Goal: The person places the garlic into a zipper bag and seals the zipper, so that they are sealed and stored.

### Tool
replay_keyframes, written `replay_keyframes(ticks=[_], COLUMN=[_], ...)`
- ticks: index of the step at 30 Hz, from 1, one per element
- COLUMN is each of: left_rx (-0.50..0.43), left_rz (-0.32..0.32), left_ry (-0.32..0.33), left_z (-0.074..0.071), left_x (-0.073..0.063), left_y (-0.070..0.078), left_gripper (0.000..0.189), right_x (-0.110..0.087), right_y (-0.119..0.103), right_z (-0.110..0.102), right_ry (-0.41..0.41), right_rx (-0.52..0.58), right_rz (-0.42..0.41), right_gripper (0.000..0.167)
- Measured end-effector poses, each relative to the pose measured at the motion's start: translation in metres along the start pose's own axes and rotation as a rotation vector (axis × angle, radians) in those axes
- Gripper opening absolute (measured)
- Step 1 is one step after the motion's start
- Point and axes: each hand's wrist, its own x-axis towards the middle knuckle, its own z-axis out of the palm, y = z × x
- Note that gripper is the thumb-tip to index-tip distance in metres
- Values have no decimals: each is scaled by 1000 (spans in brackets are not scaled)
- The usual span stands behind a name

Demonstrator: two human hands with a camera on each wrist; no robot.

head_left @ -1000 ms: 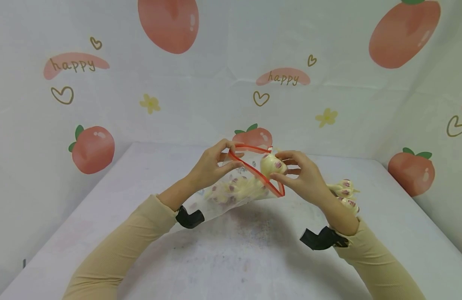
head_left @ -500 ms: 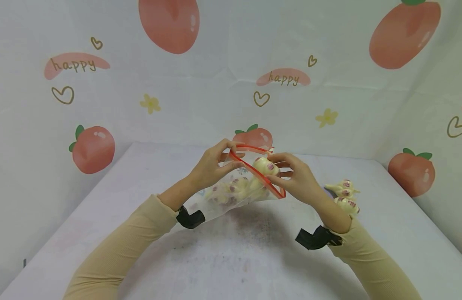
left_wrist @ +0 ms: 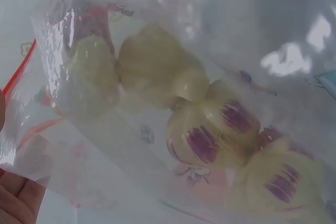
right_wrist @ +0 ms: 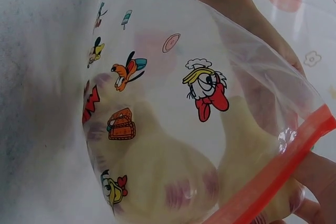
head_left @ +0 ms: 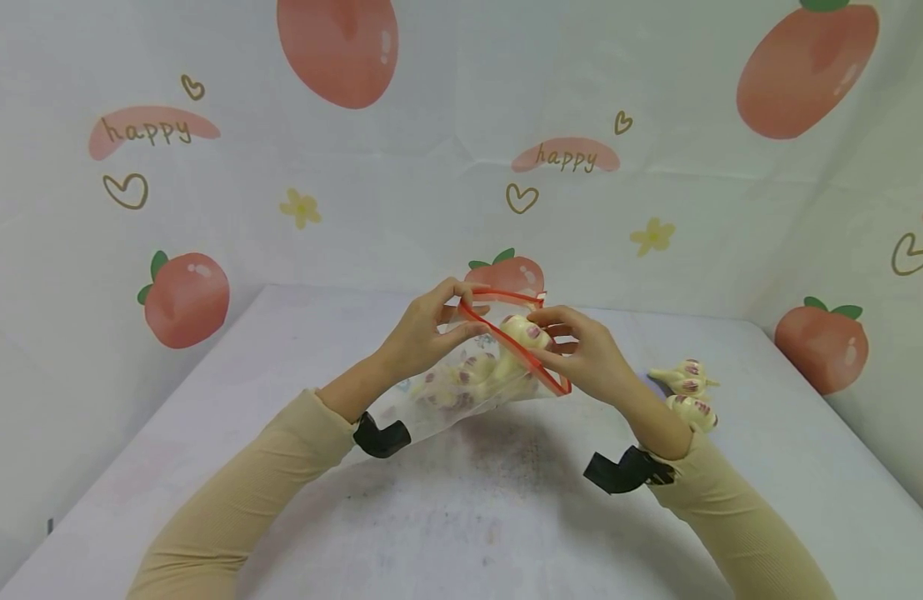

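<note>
A clear zip bag (head_left: 431,425) with a red zip edge and cartoon prints hangs tilted over the table, its mouth facing right. My left hand (head_left: 424,329) pinches the red edge at the upper left and keeps the mouth spread. Inside lie several garlic bulbs (left_wrist: 212,129), cream with purple streaks. At the mouth, my right hand (head_left: 585,350) holds another garlic bulb (head_left: 523,332) by its right side, fingertips just within the opening. Through the plastic in the right wrist view, a pale bulb (right_wrist: 244,140) shows close to the red zip edge (right_wrist: 268,177).
Two more garlic bulbs (head_left: 690,392) lie on the white table (head_left: 446,533) to the right, beside my right forearm. A white cloth backdrop (head_left: 416,208) printed with fruit and hearts stands behind the table. Black wrist cameras (head_left: 382,437) sit on both wrists.
My right hand has moved left and slightly down, carrying the garlic bulb further into the bag's mouth. The left hand stays in place, and the bulbs on the table show more fully.
</note>
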Motion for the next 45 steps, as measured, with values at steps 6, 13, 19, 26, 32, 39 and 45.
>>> replay_keyframes(ticks=[6,13,19,26,32,39,45], left_rx=[16,35,32,28,17,25,36], left_rz=[6,24,49,63,50,44,60], left_ry=[10,24,38,26,17,23,30], left_z=[1,2,3,4,4,4,2], left_x=[1,2,4,4,3,3,3], left_y=[-1,-1,1,0,0,-1,0], left_gripper=[27,28,27,28,28,27,28], right_x=[3,7,10,12,12,8,4], right_y=[1,0,-3,-3,-1,5,11], right_z=[0,1,3,6,5,-3,-14], right_ry=[0,-35,-65,-97,-103,-62,-35], right_rx=[-23,-14,2,51,16,-31,-69], right_rz=[-11,16,25,12,-9,-8,16], right_gripper=[34,34,34,33,27,21,21])
